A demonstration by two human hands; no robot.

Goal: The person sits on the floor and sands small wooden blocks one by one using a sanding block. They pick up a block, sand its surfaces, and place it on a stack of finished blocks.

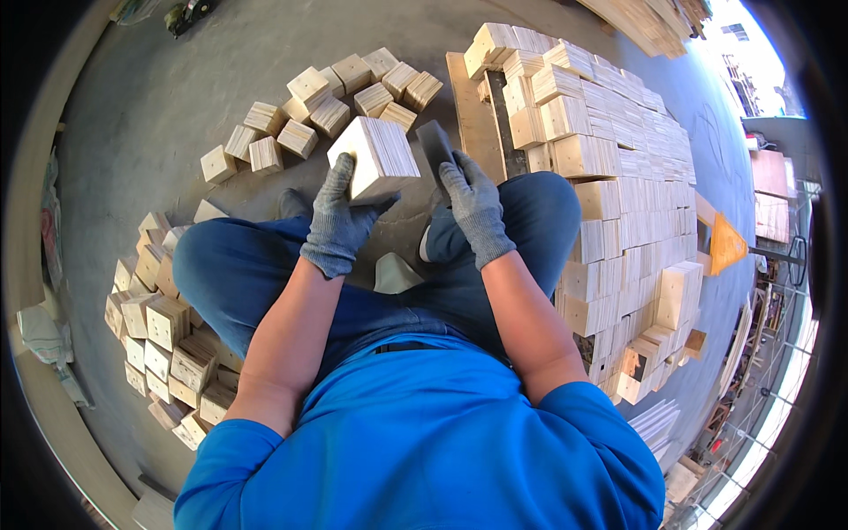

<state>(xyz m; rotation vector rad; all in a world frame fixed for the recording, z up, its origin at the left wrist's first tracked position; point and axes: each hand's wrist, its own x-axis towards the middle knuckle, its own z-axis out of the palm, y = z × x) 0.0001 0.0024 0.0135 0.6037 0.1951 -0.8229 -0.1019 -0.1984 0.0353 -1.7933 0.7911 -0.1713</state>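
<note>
A plywood block (375,155) with layered edges is held up in front of me by my left hand (340,216), gloved in grey knit, its thumb on the near face and its fingers under the block. In my right hand (473,203), gloved the same way, is a dark flat rectangular block (434,148), tilted upright. It looks like a sanding block, though its working face is hard to make out. A small gap separates it from the plywood block.
Loose wooden blocks (296,137) lie on the concrete floor (221,62) ahead. More are heaped (168,322) beside my left knee. At my right, a large stack of blocks (618,177) rests on a pallet (477,115). An orange-yellow triangular piece (727,245) juts out past the stack.
</note>
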